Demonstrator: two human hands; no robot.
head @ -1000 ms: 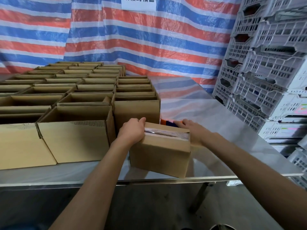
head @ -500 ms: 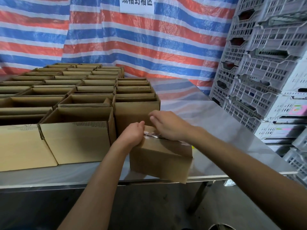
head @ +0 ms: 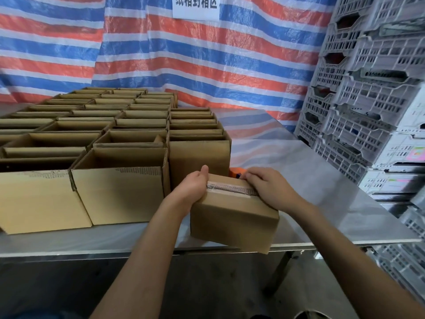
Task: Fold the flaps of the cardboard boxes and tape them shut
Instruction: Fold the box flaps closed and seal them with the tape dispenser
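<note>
Box (head: 232,219): probably light, stiff; hold by ends. Left hand (head: 193,187) clamps one end; right hand (head: 269,187) flat, pressing tape (head: 230,189).

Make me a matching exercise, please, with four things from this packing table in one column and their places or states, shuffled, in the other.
Column one
1. small box
2. open boxes
3. plastic crates
4. paper sign

Column two
A. stacked beside the right side of the table
B. hung on the striped tarp
C. taped along the top seam, at the table's near edge
D. flaps up, in rows on the left of the table

Pairs: 1-C, 2-D, 3-A, 4-B
</note>
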